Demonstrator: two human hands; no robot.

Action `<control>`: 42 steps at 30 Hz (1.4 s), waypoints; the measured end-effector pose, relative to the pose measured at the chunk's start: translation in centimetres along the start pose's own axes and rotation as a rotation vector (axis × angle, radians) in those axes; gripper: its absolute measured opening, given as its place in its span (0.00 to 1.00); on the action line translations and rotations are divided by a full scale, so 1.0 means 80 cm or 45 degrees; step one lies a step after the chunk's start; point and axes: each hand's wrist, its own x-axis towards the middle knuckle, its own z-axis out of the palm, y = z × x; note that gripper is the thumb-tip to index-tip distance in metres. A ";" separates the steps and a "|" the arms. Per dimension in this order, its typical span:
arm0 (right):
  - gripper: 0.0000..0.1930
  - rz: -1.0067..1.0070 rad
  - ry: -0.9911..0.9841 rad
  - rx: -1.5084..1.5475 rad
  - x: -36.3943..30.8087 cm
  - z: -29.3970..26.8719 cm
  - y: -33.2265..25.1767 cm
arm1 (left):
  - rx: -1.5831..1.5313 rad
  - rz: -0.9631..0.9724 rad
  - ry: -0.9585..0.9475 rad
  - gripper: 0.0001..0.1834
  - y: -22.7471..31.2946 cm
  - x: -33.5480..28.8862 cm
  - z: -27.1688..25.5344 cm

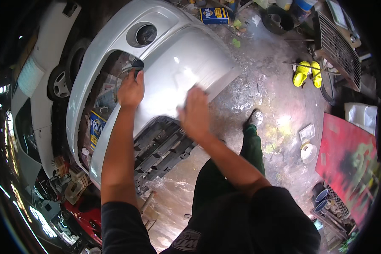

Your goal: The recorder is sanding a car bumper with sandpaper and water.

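Observation:
A large silver-grey car bumper [178, 59] stands in front of me, with a round lamp opening and a wide grille opening. Against the edge of the wide opening is my left hand [132, 89], its fingers closed by a dark, grey-ended object [136, 64] whose kind I cannot make out. My right hand [194, 111] presses on the bumper's smooth face near its lower edge, somewhat blurred. A dark edge, like a thin pad, shows at its fingertips; the palm hides the rest. Below the bumper face lies a black slatted grille [161, 148].
A blue and yellow tin [214, 15] stands beyond the bumper; another tin [96, 127] shows through its opening. Yellow clogs [301, 74], a white tub [308, 153] and a red painted panel [343, 156] are on the right. A white car [40, 114] is at the left.

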 end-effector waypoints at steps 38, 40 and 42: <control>0.37 -0.684 0.037 0.378 -0.036 0.021 -0.041 | -0.038 0.085 -0.011 0.41 -0.011 0.002 -0.001; 0.38 -0.646 0.003 0.341 -0.020 0.008 -0.019 | -0.012 0.092 -0.006 0.41 -0.021 0.000 -0.003; 0.37 -0.425 0.177 0.334 0.024 0.010 0.041 | -0.028 0.074 -0.001 0.41 -0.011 -0.002 -0.003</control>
